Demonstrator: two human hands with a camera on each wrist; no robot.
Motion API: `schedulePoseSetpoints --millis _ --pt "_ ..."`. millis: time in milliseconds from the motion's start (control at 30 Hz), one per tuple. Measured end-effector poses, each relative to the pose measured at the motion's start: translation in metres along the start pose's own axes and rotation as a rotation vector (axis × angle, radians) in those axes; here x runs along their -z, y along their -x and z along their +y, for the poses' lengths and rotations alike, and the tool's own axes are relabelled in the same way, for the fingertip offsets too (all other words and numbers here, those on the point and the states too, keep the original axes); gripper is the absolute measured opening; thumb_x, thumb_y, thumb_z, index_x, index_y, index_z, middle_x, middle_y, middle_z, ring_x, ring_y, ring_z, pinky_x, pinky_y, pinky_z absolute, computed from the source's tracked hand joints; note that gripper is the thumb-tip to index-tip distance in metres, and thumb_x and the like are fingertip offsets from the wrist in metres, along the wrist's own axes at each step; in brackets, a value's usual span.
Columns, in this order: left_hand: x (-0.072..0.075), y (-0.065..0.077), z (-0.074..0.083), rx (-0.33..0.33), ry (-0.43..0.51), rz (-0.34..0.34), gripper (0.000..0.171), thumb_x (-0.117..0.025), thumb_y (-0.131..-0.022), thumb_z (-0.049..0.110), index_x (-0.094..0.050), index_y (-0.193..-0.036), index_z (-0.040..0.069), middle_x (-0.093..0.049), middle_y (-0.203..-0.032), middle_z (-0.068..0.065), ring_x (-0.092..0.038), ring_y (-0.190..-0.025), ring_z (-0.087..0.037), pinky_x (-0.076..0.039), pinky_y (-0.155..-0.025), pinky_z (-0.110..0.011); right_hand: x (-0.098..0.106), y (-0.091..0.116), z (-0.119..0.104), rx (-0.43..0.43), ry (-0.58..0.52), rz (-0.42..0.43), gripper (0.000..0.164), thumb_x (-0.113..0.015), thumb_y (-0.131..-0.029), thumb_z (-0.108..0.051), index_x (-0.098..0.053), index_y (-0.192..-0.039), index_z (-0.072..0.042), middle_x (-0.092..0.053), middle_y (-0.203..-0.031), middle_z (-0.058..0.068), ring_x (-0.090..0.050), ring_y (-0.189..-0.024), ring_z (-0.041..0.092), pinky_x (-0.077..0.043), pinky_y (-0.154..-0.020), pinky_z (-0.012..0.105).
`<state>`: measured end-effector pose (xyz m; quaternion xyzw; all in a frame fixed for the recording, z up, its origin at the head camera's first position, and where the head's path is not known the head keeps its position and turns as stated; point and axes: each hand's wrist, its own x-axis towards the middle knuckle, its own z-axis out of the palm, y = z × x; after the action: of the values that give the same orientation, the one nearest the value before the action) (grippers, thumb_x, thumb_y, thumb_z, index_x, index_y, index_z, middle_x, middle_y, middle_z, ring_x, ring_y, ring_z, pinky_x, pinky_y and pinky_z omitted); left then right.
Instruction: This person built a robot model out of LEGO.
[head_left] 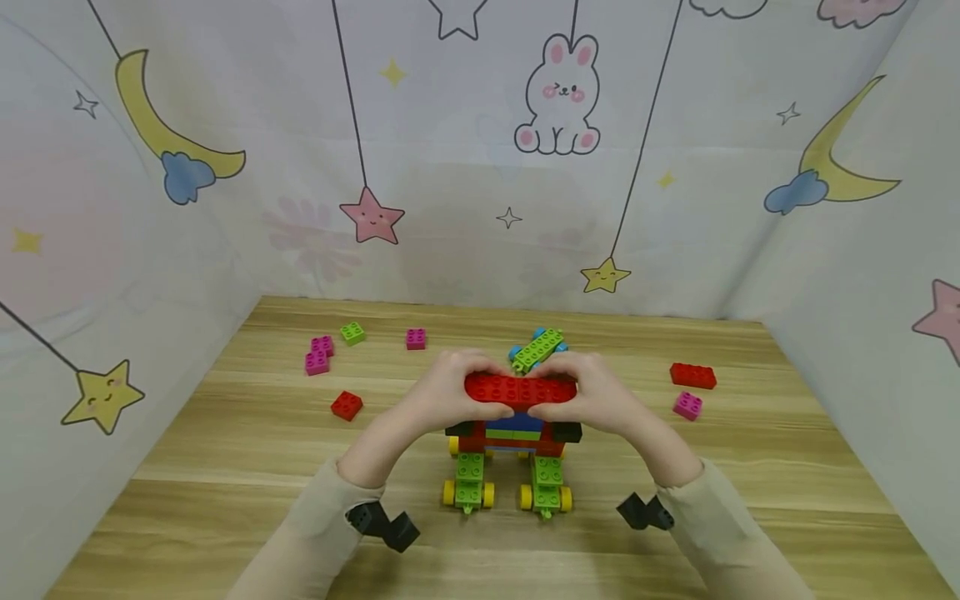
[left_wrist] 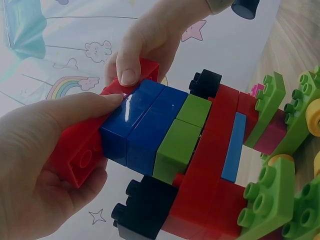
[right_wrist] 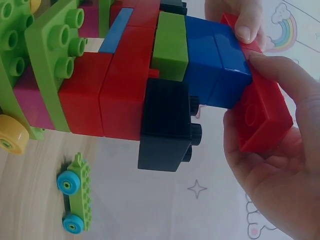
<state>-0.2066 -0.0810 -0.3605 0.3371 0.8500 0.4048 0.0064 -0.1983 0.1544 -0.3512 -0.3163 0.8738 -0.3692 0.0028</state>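
Two red bricks (head_left: 521,388) lie end to end across the top of a built figure of toy bricks. My left hand (head_left: 447,390) grips the left end, thumb in front and fingers behind; my right hand (head_left: 592,393) grips the right end the same way. Under the red bricks come blue bricks (left_wrist: 145,122), then green bricks (left_wrist: 182,135) and a wide red layer (left_wrist: 210,145). A black brick (right_wrist: 167,122) sticks out at each side. Green wheeled bases (head_left: 470,479) with yellow wheels stand at the bottom.
Behind the figure stands a green car base (head_left: 538,348) with blue wheels. Loose pink bricks (head_left: 317,362), a green brick (head_left: 352,333) and a red brick (head_left: 347,406) lie at left. A long red brick (head_left: 693,375) and a pink brick (head_left: 687,406) lie at right.
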Motion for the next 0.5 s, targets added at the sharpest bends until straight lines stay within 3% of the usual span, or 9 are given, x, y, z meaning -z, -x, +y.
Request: schedulePoseSetpoints --millis 200,500 --pt "-0.0006 -0.0001 0.0011 -0.01 0.011 0.0 0.036 -0.082 -0.078 0.022 -0.072 -0.108 0.006 -0.072 -0.106 -0.009 -0.062 -0.085 -0.016 -0.052 -0.068 -0.02 0.0019 0.0003 0.0014 0.016 0.021 -0.005 0.029 -0.08 -0.079 -0.018 -0.072 -0.104 -0.005 -0.073 -0.097 0.006 -0.06 -0.079 0.011 -0.053 -0.064 0.023" --pt "-0.0004 0.0029 -0.0037 -0.101 -0.007 0.022 0.036 -0.082 -0.08 0.024 -0.072 -0.109 0.006 -0.072 -0.105 -0.01 -0.064 -0.084 -0.016 -0.054 -0.066 -0.02 0.0003 0.0029 0.0015 0.055 0.068 0.018 0.033 -0.081 -0.079 -0.018 -0.071 -0.108 -0.006 -0.072 -0.101 0.005 -0.061 -0.084 0.013 -0.054 -0.067 0.024"
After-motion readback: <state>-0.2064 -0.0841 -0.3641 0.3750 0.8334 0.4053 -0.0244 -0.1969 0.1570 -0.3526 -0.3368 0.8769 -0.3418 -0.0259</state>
